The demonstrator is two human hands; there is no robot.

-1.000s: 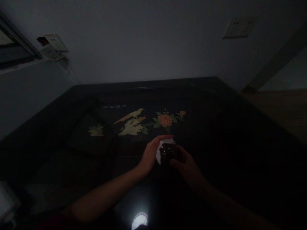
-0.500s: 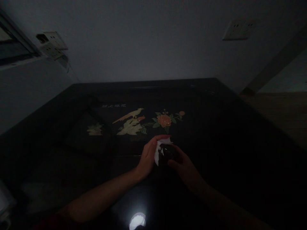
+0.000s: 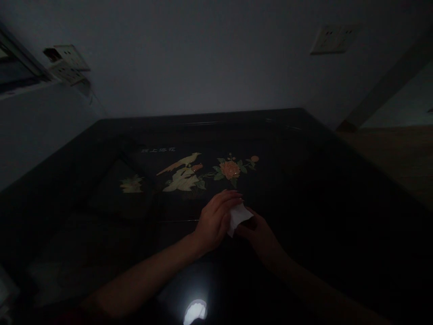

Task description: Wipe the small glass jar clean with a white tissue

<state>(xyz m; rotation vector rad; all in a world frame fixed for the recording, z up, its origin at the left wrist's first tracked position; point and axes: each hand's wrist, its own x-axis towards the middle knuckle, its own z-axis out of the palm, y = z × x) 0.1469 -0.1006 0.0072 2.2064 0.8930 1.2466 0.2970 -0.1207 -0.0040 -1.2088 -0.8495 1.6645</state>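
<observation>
My left hand [image 3: 216, 220] is closed on a white tissue [image 3: 239, 216], its fingers bent over the upper edge. The tissue lies between my two hands, over a dark glossy object that I can hardly make out now. From the right, my right hand [image 3: 259, 234] curls around that dark object, thumb towards the tissue. Both hands are above a black glossy tabletop [image 3: 277, 135]. Just beyond them is a picture in the top, with a pale bird [image 3: 184, 162] and an orange flower [image 3: 230, 169].
The room is very dim. A pale wall [image 3: 203, 58] rises behind the table, with a socket plate [image 3: 333, 39] at right and more sockets [image 3: 70, 58] at left. A bright lamp reflection shows in the tabletop near me. Wooden floor [image 3: 392, 144] lies to the right.
My left hand has turned over and its fingers have curled. The tissue has shifted right and now covers the dark object's front, which showed before. My right hand stays about in place.
</observation>
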